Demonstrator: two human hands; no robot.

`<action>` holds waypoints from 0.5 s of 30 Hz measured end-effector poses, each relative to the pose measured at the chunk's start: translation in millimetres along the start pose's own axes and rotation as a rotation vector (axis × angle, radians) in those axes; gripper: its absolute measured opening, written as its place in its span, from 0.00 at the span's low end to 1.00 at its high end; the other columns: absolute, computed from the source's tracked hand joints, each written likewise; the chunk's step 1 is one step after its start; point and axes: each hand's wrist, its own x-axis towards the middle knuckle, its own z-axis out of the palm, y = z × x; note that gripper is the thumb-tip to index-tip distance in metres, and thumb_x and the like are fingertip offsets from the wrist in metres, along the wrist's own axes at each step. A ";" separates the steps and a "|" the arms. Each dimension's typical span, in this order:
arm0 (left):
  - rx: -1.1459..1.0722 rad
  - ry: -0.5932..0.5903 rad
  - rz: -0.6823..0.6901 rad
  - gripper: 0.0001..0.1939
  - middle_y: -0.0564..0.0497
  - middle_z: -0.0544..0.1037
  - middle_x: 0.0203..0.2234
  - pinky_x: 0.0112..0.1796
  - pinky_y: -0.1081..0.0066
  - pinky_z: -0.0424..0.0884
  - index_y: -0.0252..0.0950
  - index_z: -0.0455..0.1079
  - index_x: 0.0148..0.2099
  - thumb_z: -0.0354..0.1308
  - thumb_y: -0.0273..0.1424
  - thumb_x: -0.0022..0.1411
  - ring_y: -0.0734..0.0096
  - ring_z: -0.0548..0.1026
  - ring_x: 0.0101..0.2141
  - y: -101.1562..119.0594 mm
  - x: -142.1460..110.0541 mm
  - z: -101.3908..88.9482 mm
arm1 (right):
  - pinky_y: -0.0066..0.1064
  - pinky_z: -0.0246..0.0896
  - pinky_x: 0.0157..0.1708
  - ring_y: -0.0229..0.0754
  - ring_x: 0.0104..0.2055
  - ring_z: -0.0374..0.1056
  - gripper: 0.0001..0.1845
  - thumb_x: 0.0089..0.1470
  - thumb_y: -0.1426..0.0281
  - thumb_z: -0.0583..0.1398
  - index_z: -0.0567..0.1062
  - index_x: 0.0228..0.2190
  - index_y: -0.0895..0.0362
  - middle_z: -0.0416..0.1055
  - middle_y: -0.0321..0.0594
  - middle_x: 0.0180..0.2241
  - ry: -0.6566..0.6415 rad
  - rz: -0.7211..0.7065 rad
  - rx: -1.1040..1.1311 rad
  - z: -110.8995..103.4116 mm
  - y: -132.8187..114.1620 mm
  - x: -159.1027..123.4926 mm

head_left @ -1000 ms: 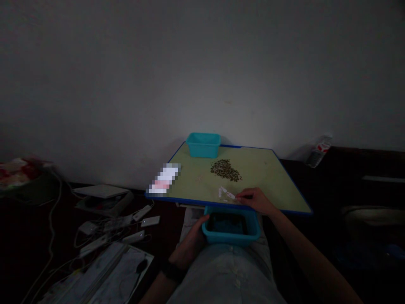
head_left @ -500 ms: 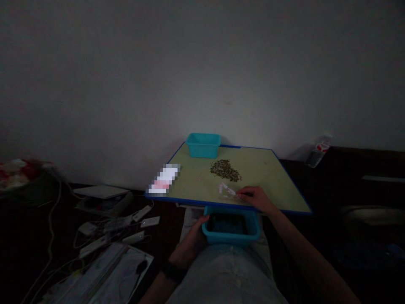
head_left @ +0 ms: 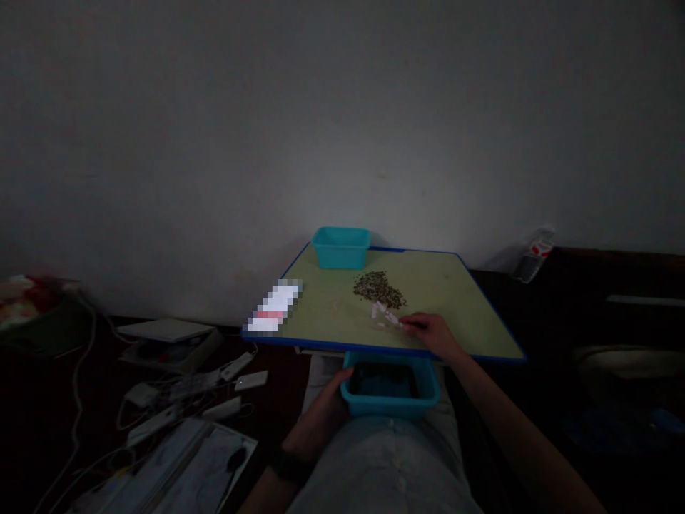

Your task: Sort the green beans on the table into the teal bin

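The right hand (head_left: 434, 335) stays at the white pieces (head_left: 392, 319), grip unclear, left hand (head_left: 332, 400) clasping the nearer tub (head_left: 393, 408), work seemingly ongoing.

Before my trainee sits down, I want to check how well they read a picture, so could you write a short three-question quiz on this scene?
1. Multiple choice: which is nearest the right hand?
A) the far tub
B) the pale strips
C) the bottle

2. True or false: the left hand is on the side of the near tub.

3. Fill in: the board has a ____ edge.

Key: 1. B; 2. true; 3. blue.
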 end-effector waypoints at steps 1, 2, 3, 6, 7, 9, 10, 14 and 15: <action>-0.002 -0.002 -0.005 0.29 0.41 0.82 0.50 0.61 0.56 0.60 0.29 0.60 0.65 0.53 0.39 0.65 0.51 0.73 0.56 0.0 0.0 -1.4 | 0.37 0.69 0.41 0.46 0.39 0.75 0.13 0.54 0.63 0.61 0.83 0.39 0.53 0.80 0.42 0.38 0.000 0.007 0.006 0.1 -0.8 -0.2; -0.004 -0.004 -0.006 0.30 0.41 0.82 0.50 0.60 0.56 0.60 0.29 0.60 0.65 0.53 0.39 0.65 0.52 0.73 0.56 -0.1 0.1 -3.3 | 0.38 0.69 0.42 0.46 0.39 0.75 0.13 0.54 0.63 0.61 0.83 0.39 0.53 0.80 0.41 0.38 -0.002 0.012 0.013 0.1 -1.6 -0.5; -0.004 -0.005 -0.005 0.30 0.41 0.82 0.50 0.60 0.56 0.61 0.30 0.60 0.65 0.53 0.39 0.65 0.52 0.73 0.56 -0.1 0.2 -5.5 | 0.38 0.69 0.42 0.46 0.39 0.75 0.13 0.54 0.64 0.61 0.83 0.39 0.53 0.80 0.41 0.38 -0.004 0.016 0.021 0.2 -2.2 -0.8; 0.001 -0.002 -0.003 0.29 0.43 0.83 0.48 0.60 0.57 0.61 0.31 0.60 0.64 0.54 0.38 0.65 0.53 0.74 0.55 1.1 -0.3 -12.0 | 0.39 0.70 0.42 0.48 0.40 0.76 0.14 0.53 0.64 0.62 0.82 0.40 0.54 0.81 0.42 0.39 -0.003 0.035 0.029 0.6 -2.5 -1.1; 0.004 0.000 -0.010 0.28 0.43 0.83 0.47 0.60 0.57 0.60 0.31 0.61 0.64 0.54 0.38 0.65 0.53 0.75 0.54 1.8 -0.7 -13.4 | 0.40 0.70 0.42 0.48 0.39 0.76 0.15 0.53 0.64 0.62 0.82 0.40 0.54 0.81 0.43 0.39 -0.003 0.044 0.031 1.0 -2.3 -1.0; 0.009 0.003 -0.028 0.27 0.43 0.84 0.44 0.60 0.58 0.61 0.30 0.62 0.63 0.54 0.38 0.65 0.53 0.77 0.52 3.0 -1.3 -15.0 | 0.40 0.70 0.42 0.49 0.39 0.76 0.16 0.52 0.63 0.62 0.82 0.41 0.55 0.81 0.43 0.38 0.001 0.055 0.040 2.6 -1.6 -0.9; 0.010 -0.002 -0.035 0.27 0.42 0.84 0.44 0.60 0.58 0.61 0.29 0.63 0.62 0.54 0.38 0.65 0.53 0.77 0.52 3.2 -1.3 -15.2 | 0.40 0.70 0.42 0.49 0.40 0.76 0.16 0.52 0.63 0.61 0.82 0.41 0.55 0.81 0.43 0.39 0.008 0.053 0.046 3.6 -1.3 -0.9; -0.012 0.068 -0.027 0.28 0.39 0.85 0.41 0.58 0.56 0.63 0.27 0.65 0.60 0.56 0.39 0.63 0.50 0.78 0.51 -0.5 2.3 -15.5 | 0.40 0.69 0.44 0.48 0.41 0.75 0.17 0.52 0.63 0.60 0.82 0.41 0.55 0.81 0.43 0.40 0.074 0.032 0.063 5.8 2.8 0.0; -0.012 0.088 -0.007 0.27 0.40 0.85 0.40 0.58 0.56 0.64 0.28 0.66 0.60 0.57 0.38 0.62 0.50 0.78 0.50 -2.2 3.8 -16.1 | 0.40 0.70 0.43 0.48 0.40 0.76 0.17 0.52 0.63 0.60 0.82 0.41 0.56 0.81 0.44 0.39 0.093 0.045 0.071 4.8 5.4 1.9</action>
